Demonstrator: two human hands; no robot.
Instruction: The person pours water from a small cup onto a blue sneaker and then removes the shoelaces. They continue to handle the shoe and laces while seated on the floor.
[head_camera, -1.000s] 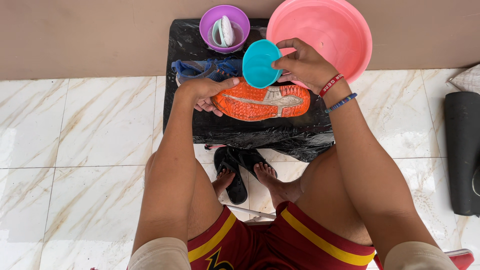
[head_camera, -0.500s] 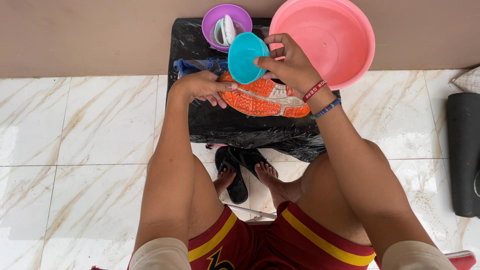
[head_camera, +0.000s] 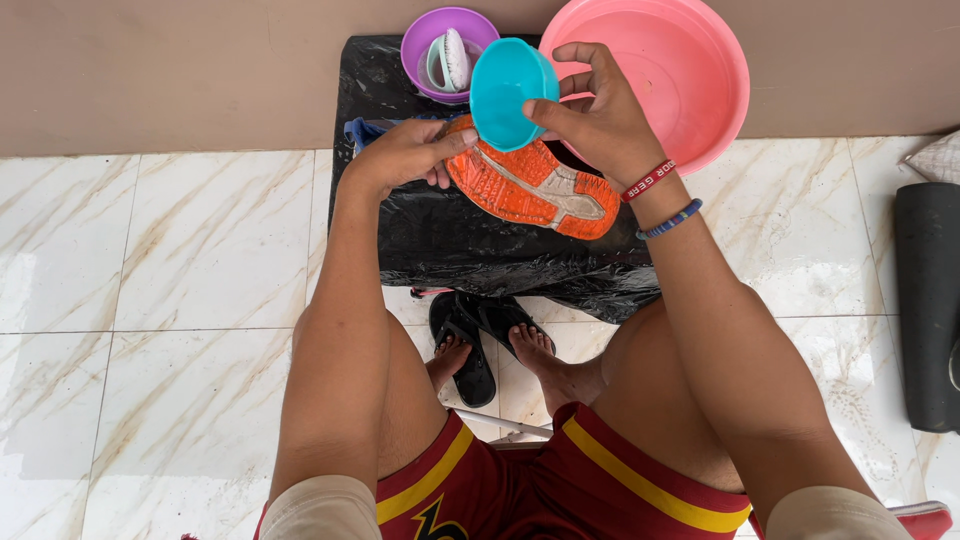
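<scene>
Fingers of both hands engaged over black-covered counter (head_camera: 470, 245).
Right hand (head_camera: 600, 125) pinched rim of teal cup (head_camera: 508, 90), tilted above orange-soled shoe (head_camera: 530, 182); left hand (head_camera: 405, 155) gripped shoe's toe end, sole upward, on the counter; purple bowl (head_camera: 440, 40) and pink basin (head_camera: 680, 70) stood just behind.

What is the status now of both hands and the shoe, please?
Left hand gripping shoe, orange sole up, on black-covered stand. Right hand holding teal cup tilted over sole. Nothing blocking.
</scene>
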